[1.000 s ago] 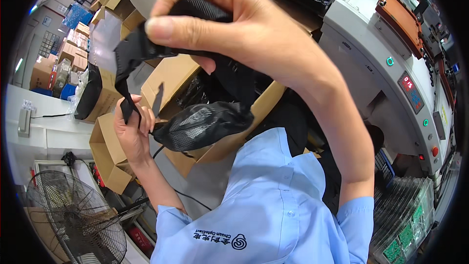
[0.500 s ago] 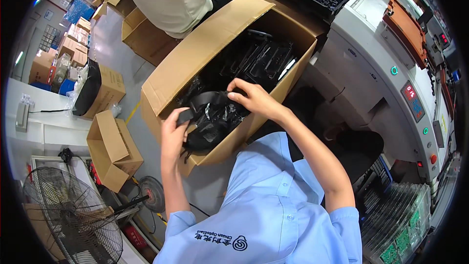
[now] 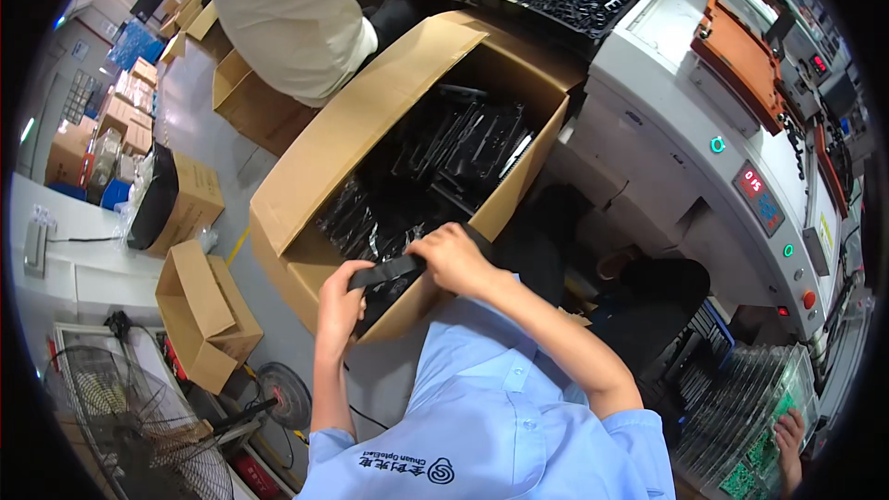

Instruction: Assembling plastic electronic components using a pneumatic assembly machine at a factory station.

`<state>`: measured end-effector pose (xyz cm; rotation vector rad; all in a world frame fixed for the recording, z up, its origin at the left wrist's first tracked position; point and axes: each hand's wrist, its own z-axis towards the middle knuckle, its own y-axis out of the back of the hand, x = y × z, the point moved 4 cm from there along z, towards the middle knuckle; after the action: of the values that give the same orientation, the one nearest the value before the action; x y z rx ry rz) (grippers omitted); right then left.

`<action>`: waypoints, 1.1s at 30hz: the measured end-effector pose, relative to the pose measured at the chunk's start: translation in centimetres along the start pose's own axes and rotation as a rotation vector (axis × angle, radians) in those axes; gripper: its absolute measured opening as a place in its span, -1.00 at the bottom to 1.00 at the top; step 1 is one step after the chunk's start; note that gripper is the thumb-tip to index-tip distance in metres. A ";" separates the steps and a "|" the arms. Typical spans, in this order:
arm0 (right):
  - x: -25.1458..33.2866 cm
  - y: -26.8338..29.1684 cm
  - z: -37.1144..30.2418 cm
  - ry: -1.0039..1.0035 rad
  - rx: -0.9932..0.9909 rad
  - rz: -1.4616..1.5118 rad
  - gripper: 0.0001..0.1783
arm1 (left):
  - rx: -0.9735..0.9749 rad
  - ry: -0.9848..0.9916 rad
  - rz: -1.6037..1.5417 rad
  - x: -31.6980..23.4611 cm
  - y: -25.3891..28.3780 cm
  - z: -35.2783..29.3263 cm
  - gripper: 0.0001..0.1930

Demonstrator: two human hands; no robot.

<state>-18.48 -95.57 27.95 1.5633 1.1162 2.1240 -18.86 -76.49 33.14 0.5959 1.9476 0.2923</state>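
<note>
A wide black strip (image 3: 389, 271) stretches between my two hands over the near end of a big open cardboard box (image 3: 356, 120). My left hand (image 3: 341, 301) pinches its left end, thumb and fingers closed. At the other end, my right hand (image 3: 454, 259) has its fingers curled onto the strip, back of the hand up. Below the strip, part of a dark object shows at the box's near end; its kind is unclear. Inside the box lie several thin black plastic parts (image 3: 454, 143) and shiny black plastic film (image 3: 347, 222).
A person in a white shirt (image 3: 287, 18) sits beyond the box. On the right stands a white machine (image 3: 667, 120); near it another person's hand (image 3: 789, 435) touches clear trays (image 3: 741, 417). A fan (image 3: 130, 426) and a small open carton (image 3: 199, 315) are at left.
Both hands have come nearer to me, drawing the black strip to the box's near edge and pulling it straighter. Another person's hand has appeared by the clear trays.
</note>
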 end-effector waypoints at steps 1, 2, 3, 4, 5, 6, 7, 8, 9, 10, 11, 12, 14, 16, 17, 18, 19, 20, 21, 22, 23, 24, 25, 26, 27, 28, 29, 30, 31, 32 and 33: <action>0.2 -0.3 -0.1 0.021 -0.041 0.010 -0.62 | -0.029 -0.009 0.018 -0.1 0.5 0.0 -0.67; 0.5 -0.7 -0.1 0.015 -0.053 0.017 -0.62 | -0.048 -0.005 0.024 -0.1 0.7 0.0 -0.69; 0.9 -1.1 -0.2 0.010 -0.063 0.030 -0.62 | -0.050 -0.018 0.024 0.1 0.5 0.0 -0.69; 0.9 -1.5 -0.4 0.021 -0.084 0.022 -0.63 | 0.006 0.050 0.057 0.9 -0.1 0.1 -0.71; 0.8 -2.0 -0.6 0.029 -0.106 0.015 -0.63 | 0.063 0.117 0.091 1.8 -0.6 0.2 -0.72; 1.0 -2.1 -1.0 0.040 -0.134 0.023 -0.64 | 0.188 0.187 0.110 2.9 -1.2 0.2 -0.73; 1.2 -2.1 -1.5 0.051 -0.140 0.031 -0.64 | 0.254 0.190 0.160 3.9 -1.7 0.4 -0.73; 1.3 -1.6 -1.9 0.067 -0.173 0.040 -0.62 | 0.267 0.184 0.215 3.6 -1.9 0.4 -0.73; 1.3 -1.1 -2.4 0.080 -0.208 0.047 -0.61 | 0.283 0.176 0.270 3.2 -2.3 0.8 -0.72; 1.2 -0.2 -2.9 0.085 -0.271 0.038 -0.58 | 0.298 0.157 0.277 2.4 -2.5 1.6 -0.72; 1.3 1.0 -3.8 0.069 -0.283 0.026 -0.58 | 0.393 0.108 0.363 1.2 -2.9 1.8 -0.67; 1.2 2.4 -4.5 0.041 -0.323 0.058 -0.57 | 0.491 0.052 0.456 0.2 -2.9 2.4 -0.59; 0.4 4.8 -6.5 -0.052 -0.433 0.149 -0.58 | 0.641 -0.217 0.591 -1.5 -2.6 4.0 -0.50; -1.8 6.1 -10.9 -0.163 -0.497 0.112 -0.59 | 0.940 -0.346 0.707 -4.9 -4.9 4.5 -0.29; -3.1 6.8 -13.5 -0.252 -0.543 0.095 -0.60 | 0.955 -0.464 0.690 -7.9 -6.5 4.8 -0.32; -4.3 7.0 -15.4 -0.320 -0.602 0.075 -0.64 | 0.943 -0.405 0.623 -10.6 -7.5 5.6 -0.33; -5.0 7.3 -17.7 -0.387 -0.649 0.038 -0.64 | 0.935 -0.332 0.551 -12.1 -9.3 6.0 -0.34; -5.6 7.1 -19.2 -0.485 -0.678 0.080 -0.65 | 0.919 -0.344 0.489 -12.6 -10.4 8.0 -0.39; -6.4 7.4 -21.0 -0.571 -0.698 0.123 -0.66 | 0.834 -0.503 0.412 -12.5 -12.2 10.4 -0.45; -6.5 8.1 -23.1 -0.634 -0.725 0.114 -0.69 | 0.702 -0.536 0.344 -11.9 -13.9 12.3 -0.48; -6.4 8.3 -24.4 -0.676 -0.766 0.104 -0.69 | 0.559 -0.563 0.282 -11.6 -14.7 14.5 -0.52; -6.4 8.1 -25.1 -0.730 -0.823 0.092 -0.71 | 0.462 -0.635 0.369 -10.5 -14.7 17.3 -0.54; -6.4 8.1 -26.5 -0.771 -0.852 0.086 -0.74 | 0.343 -0.687 0.444 -9.5 -14.9 18.5 -0.56; -6.6 7.6 -27.7 -0.832 -0.870 0.087 -0.77 | 0.444 -0.311 0.365 -9.9 -15.3 17.7 -0.60; -6.8 7.0 -28.9 -0.858 -0.889 0.026 -0.76 | 0.489 -0.421 0.275 -10.9 -16.1 16.6 -0.63; -6.1 5.5 -29.2 -0.896 -0.984 0.271 -0.76 | 0.464 -0.418 0.263 -8.8 -13.6 16.4 -0.65; -5.2 5.5 -30.0 -0.930 -1.021 0.306 -0.74 | 0.439 -0.511 0.290 -9.6 -13.8 14.3 -0.64; -4.4 5.7 -30.5 -0.967 -1.071 0.357 -0.74 | 0.438 -0.516 0.386 -10.6 -13.9 12.6 -0.63; -4.7 6.9 -29.8 -0.957 -1.105 0.252 -0.74 | 0.509 -0.444 0.309 -10.7 -14.5 13.5 -0.62; -4.0 6.9 -30.5 -1.008 -1.077 0.214 -0.76 | 0.553 -0.386 0.258 -9.9 -14.6 11.9 -0.62; -3.7 6.3 -31.0 -0.997 -0.951 -0.029 -0.78 | 0.601 -0.345 0.201 -9.3 -14.2 10.9 -0.62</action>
<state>-43.70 -114.96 26.25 1.6439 -0.1929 1.1591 -9.81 -94.05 29.19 1.1539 1.6272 -0.2755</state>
